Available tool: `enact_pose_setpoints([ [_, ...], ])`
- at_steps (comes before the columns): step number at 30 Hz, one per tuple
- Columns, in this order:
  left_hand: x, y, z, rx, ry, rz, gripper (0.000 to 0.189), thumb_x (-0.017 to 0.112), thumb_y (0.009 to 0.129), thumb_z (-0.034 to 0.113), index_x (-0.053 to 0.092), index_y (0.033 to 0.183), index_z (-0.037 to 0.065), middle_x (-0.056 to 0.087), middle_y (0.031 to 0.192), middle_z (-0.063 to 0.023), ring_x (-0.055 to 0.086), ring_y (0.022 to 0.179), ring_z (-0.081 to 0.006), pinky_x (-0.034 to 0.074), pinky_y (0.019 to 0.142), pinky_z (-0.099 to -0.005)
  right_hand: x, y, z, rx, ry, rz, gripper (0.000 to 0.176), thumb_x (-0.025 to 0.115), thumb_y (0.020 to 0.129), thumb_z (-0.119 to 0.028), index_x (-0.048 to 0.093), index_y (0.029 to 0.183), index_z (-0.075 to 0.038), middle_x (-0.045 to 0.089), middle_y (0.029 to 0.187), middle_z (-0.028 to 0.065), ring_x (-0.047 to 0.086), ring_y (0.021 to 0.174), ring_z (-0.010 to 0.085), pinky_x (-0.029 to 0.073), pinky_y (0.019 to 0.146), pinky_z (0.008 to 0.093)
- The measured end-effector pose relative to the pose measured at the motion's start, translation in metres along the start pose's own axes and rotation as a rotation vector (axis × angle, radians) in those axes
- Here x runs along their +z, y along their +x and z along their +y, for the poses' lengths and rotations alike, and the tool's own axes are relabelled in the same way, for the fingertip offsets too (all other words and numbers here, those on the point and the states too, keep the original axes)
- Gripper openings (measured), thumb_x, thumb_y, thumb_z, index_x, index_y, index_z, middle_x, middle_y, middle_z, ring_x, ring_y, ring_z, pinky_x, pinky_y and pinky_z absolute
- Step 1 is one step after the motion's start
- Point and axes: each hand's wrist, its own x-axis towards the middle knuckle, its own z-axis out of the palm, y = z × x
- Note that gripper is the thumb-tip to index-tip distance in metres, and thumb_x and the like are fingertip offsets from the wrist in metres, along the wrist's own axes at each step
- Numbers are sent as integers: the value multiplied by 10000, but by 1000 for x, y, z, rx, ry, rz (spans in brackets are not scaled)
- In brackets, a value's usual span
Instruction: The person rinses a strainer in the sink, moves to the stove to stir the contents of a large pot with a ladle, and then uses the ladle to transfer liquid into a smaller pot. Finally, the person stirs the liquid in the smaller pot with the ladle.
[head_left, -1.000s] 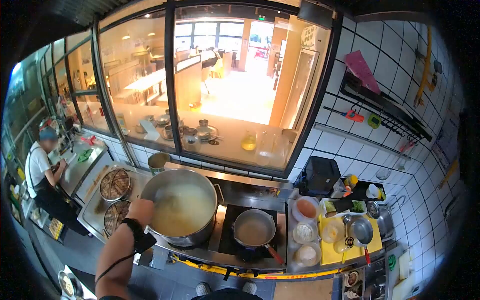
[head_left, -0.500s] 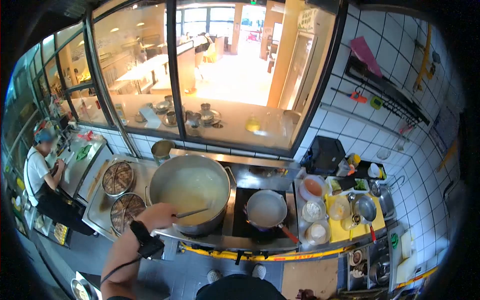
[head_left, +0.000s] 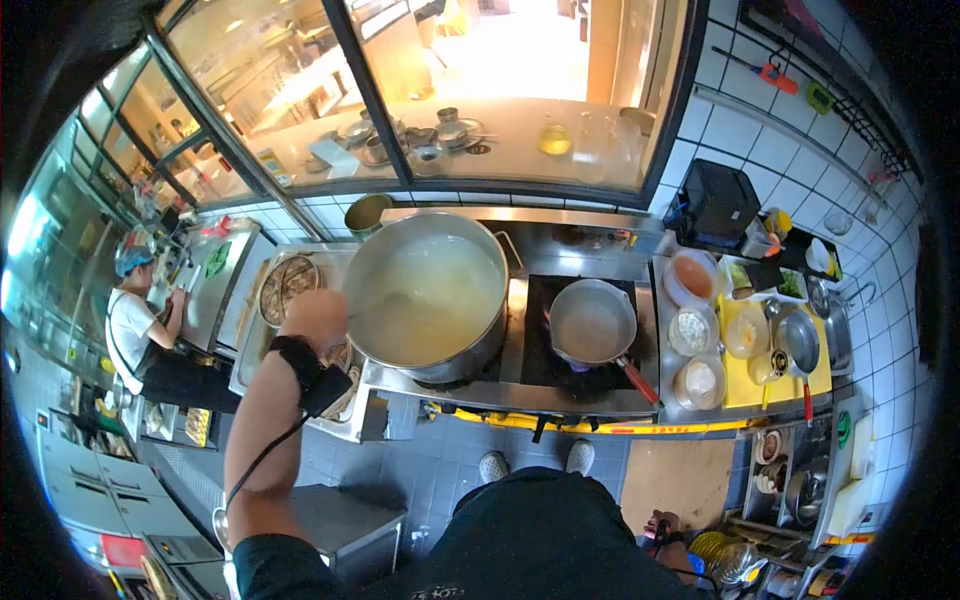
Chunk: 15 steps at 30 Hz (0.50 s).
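My left hand (head_left: 318,318) is closed at the left rim of a large metal stockpot (head_left: 500,325), gripping a long-handled metal utensil (head_left: 357,315). The utensil's handle slopes into the pot's cloudy, pale-yellow liquid (head_left: 430,290), and its far end is blurred there. Beneath and behind my left hand, a round tray of dark food (head_left: 340,385) is partly covered. My right hand (head_left: 662,524) hangs low at my right side, near the shelf of dishes; its fingers are small and partly hidden.
A red-handled saucepan (head_left: 594,320) of cloudy liquid stands on the burner right of the stockpot. Tubs of white food (head_left: 698,382) and a yellow board (head_left: 800,385) lie further right. A co-worker (head_left: 140,320) stands at the left counter. A yellow pipe (head_left: 600,428) runs along the stove front.
The view has tilted down and shifted left, so the pots sit higher and further right. My left hand has moved up to the pot's rim, with the utensil deeper in; my right hand shows more.
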Motion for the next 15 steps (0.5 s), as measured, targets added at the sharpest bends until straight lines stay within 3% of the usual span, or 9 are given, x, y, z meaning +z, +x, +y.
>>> enact_pose_setpoints([
  [2,17,20,9,-39,-16,14,160,564,737,140,674,767,28,657,806,-188,648,783,-349,521,697,-440,-4,-8,2,108,165,-304,158,551,713,-264,497,716,-115,512,622,17,417,528,192,325,560,359],
  [3,30,32,13,-24,-11,5,173,556,753,152,674,788,31,658,832,-189,646,804,-347,521,709,-440,-10,-9,8,109,176,-299,158,551,713,-264,497,716,-115,512,622,17,417,528,192,325,560,359],
  [5,43,46,23,-2,-3,-5,186,548,769,164,674,809,34,659,858,-189,645,824,-345,521,720,-440,-18,-6,19,-53,-114,200,169,557,753,-265,506,754,-104,524,641,34,430,541,225,377,592,404],
  [6,44,50,33,-36,-70,-7,197,538,783,173,670,822,32,655,864,-190,640,829,-348,515,726,-442,-29,-3,22,-50,-106,203,169,557,753,-265,506,754,-104,524,641,34,430,541,225,377,592,404],
  [8,48,53,48,-66,-131,-17,209,529,798,182,667,836,31,652,869,-190,634,834,-351,509,733,-444,-40,-4,26,77,370,-444,186,578,774,-267,503,801,-100,495,654,20,468,564,258,418,653,464],
  [9,51,52,53,15,-177,15,205,535,803,190,664,837,35,648,851,-187,628,823,-357,502,736,-448,-39,-6,29,82,377,-441,186,578,774,-267,503,801,-100,495,654,20,468,564,258,418,653,464],
  [11,50,45,65,94,-218,42,202,542,809,198,662,838,39,645,832,-183,621,812,-364,494,739,-452,-29,-9,22,28,-169,282,211,570,790,-285,498,830,-90,478,674,45,508,596,299,437,637,503],
  [13,28,24,76,161,-296,-12,202,557,807,219,654,837,44,633,802,-183,609,790,-372,481,739,-459,-29,-9,19,75,-37,213,193,609,785,-221,491,856,-88,475,682,86,522,603,320,437,560,513],
  [15,10,2,76,202,-289,-26,205,566,802,232,650,838,48,628,785,-187,608,783,-371,481,727,-457,-39,2,22,65,222,-29,177,621,784,-208,499,829,-88,467,673,103,506,571,325,441,498,500],
])
